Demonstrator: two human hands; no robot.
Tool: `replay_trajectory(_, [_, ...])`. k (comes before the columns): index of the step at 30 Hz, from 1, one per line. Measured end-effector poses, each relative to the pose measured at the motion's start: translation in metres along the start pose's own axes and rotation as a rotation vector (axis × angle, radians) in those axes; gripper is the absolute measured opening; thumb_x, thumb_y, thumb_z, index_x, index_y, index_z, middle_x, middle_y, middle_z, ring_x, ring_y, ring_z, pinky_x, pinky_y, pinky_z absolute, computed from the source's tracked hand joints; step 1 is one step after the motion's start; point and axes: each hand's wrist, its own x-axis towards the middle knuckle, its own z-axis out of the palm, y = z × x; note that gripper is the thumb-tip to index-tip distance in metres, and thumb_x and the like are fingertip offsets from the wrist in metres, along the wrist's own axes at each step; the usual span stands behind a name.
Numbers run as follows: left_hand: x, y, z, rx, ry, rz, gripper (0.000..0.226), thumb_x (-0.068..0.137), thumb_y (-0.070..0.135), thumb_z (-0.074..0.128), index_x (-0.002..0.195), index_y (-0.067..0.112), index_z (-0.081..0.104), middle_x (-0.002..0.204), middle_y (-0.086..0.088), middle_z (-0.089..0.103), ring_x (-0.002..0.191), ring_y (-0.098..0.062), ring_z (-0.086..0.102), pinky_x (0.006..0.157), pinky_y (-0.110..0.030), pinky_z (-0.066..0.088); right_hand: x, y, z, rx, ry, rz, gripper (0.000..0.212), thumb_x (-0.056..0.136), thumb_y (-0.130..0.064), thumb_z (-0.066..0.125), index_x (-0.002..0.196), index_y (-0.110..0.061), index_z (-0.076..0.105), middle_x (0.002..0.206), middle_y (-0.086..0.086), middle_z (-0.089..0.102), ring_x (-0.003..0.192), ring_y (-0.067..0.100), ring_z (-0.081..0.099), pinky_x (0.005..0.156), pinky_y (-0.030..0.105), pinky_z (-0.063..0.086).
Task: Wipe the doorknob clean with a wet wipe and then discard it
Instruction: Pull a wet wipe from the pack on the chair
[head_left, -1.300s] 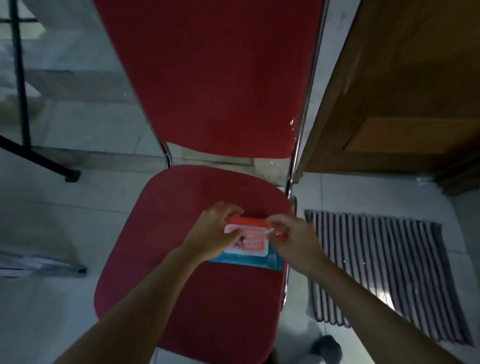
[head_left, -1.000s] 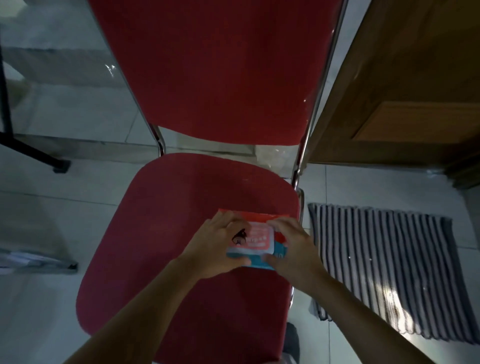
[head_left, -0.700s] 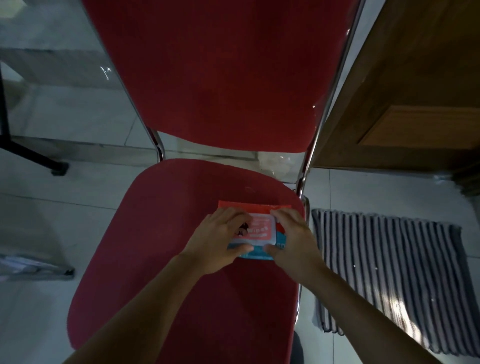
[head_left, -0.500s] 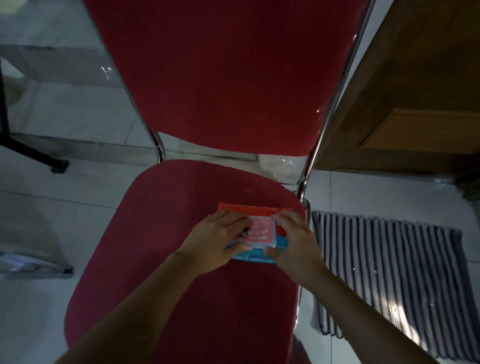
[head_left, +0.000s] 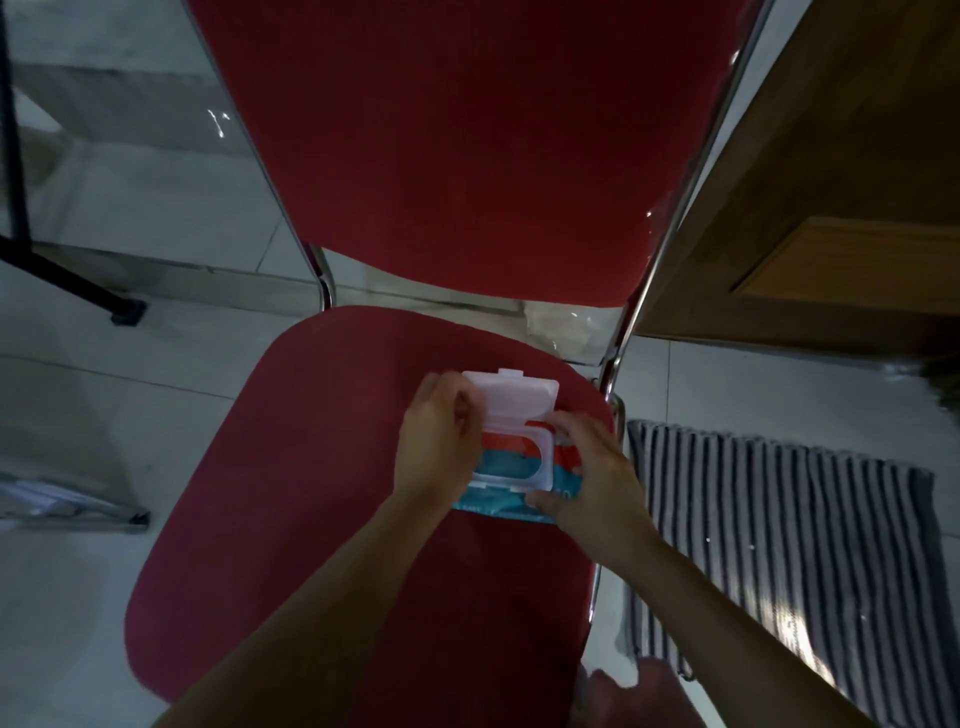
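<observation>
step: opening the wet wipe pack (head_left: 511, 470) to get at a wipe; wiping and discarding not yet begun, by the look of it.
pack location: lay flat on the red chair seat (head_left: 322, 467), toward its right rear edge; red and teal wrapper, white plastic frame on top.
lid: white flip lid (head_left: 511, 400) stood swung up and back, hinge on the far side; oval opening (head_left: 514, 456) exposed, no wipe visibly sticking out.
left hand: left hand (head_left: 441, 447) sat on the pack's left end, fingers curled up against the lid's left edge, likely holding it up; exact contact hard to tell.
right hand: right hand (head_left: 592, 475) clamped the pack's right end, fingers over the top near the frame, thumb tucked at the near edge; it pinned the pack down.
hands overall: apart, one at each end of the pack, both forearms reaching in from the near side, wrists low over the seat.
how to do it well: keep one hand pinning the pack so it doesn't lift with the wipe; hold the lid fully back; pinch a single sheet at the oval and pull straight up, slowly, so the next sheet doesn't trail out.
risk: the pack was close to the seat edge; a sideways tug could slide it off.
doorknob: not in view; only the lower part of a wooden door (head_left: 831, 171) showed at right.
floor: striped mat (head_left: 789, 545) lay on the floor right of the chair.
</observation>
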Motion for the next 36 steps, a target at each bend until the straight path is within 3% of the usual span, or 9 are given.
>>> replay_trajectory(2, [-0.011,-0.004,0.005,0.036,-0.103,0.092,0.009,0.079,0.007,0.062,0.087,0.009,0.061,0.09,-0.004,0.057,0.08,-0.011,0.049,0.064,-0.018,0.041,0.001,0.001,0.0,-0.018,-0.008,-0.016,0.073,0.059,-0.014,0.082,0.124,-0.02,0.048,0.114,-0.012,0.044,0.107,0.005,0.043,0.088,0.011,0.035])
replay_trajectory(8, [-0.022,-0.001,0.009,0.211,-0.226,0.144,0.051,0.062,0.038,0.079,0.105,0.016,0.062,0.106,0.003,0.055,0.098,-0.015,0.044,0.08,-0.028,0.04,0.002,0.005,0.002,-0.038,-0.034,0.008,0.08,0.061,-0.016,0.081,0.132,-0.02,0.043,0.126,-0.005,0.042,0.112,0.003,0.037,0.089,0.007,0.03])
replay_trajectory(11, [-0.021,-0.001,0.004,0.195,-0.22,0.154,0.035,0.07,0.024,0.074,0.101,0.012,0.063,0.107,-0.003,0.06,0.1,-0.02,0.05,0.08,-0.027,0.044,0.002,0.003,0.0,-0.029,-0.052,0.025,0.081,0.063,-0.016,0.081,0.134,-0.019,0.042,0.126,-0.005,0.04,0.112,0.002,0.035,0.092,0.013,0.033])
replay_trajectory(16, [-0.018,-0.01,-0.011,-0.004,-0.198,0.162,0.009,0.078,0.001,0.061,0.081,0.009,0.062,0.084,-0.003,0.064,0.078,-0.015,0.061,0.068,-0.013,0.048,0.002,0.001,0.0,-0.066,-0.071,0.031,0.083,0.063,-0.017,0.081,0.135,-0.018,0.04,0.128,0.0,0.042,0.113,0.004,0.035,0.096,0.019,0.035])
replay_trajectory(19, [-0.02,-0.015,-0.017,-0.116,-0.2,0.115,0.007,0.086,0.004,0.052,0.086,0.009,0.056,0.093,-0.003,0.063,0.085,-0.017,0.062,0.072,-0.028,0.053,0.003,-0.003,-0.002,-0.064,-0.083,0.049,0.083,0.063,-0.018,0.081,0.136,-0.018,0.04,0.124,-0.002,0.042,0.113,0.005,0.036,0.098,0.022,0.038])
replay_trajectory(24, [-0.021,-0.018,-0.024,-0.213,-0.265,0.084,0.016,0.095,0.003,0.04,0.106,0.004,0.052,0.09,0.006,0.064,0.075,-0.003,0.062,0.062,-0.017,0.049,0.008,-0.015,0.002,-0.132,-0.024,0.049,0.053,0.075,-0.02,0.07,0.125,-0.015,0.054,0.114,-0.008,0.044,0.107,0.004,0.038,0.081,0.001,0.027])
replay_trajectory(27, [-0.02,-0.02,-0.024,-0.243,-0.288,0.056,0.017,0.096,0.003,0.037,0.106,0.006,0.051,0.076,0.012,0.059,0.061,-0.001,0.057,0.053,-0.014,0.043,0.012,-0.02,0.01,-0.27,0.057,-0.074,0.027,0.073,-0.009,0.069,0.1,-0.011,0.069,0.106,0.006,0.056,0.099,0.019,0.052,0.083,0.019,0.041])
replay_trajectory(29, [-0.02,-0.021,-0.024,-0.264,-0.299,0.044,0.017,0.096,0.005,0.037,0.106,0.005,0.05,0.085,0.01,0.063,0.069,-0.004,0.061,0.058,-0.016,0.047,0.015,-0.024,0.016,-0.296,0.035,-0.111,0.011,0.073,-0.007,0.067,0.084,-0.008,0.071,0.094,0.008,0.057,0.088,0.022,0.054,0.075,0.035,0.05])
replay_trajectory(36, [-0.025,-0.023,-0.025,-0.353,-0.306,-0.008,0.013,0.096,0.003,0.036,0.094,0.009,0.047,0.115,-0.002,0.063,0.101,-0.005,0.061,0.084,-0.019,0.051,0.018,-0.036,0.03,-0.329,-0.007,-0.042,0.008,0.078,-0.011,0.062,0.08,-0.004,0.065,0.089,0.012,0.058,0.087,0.024,0.054,0.076,0.037,0.048])
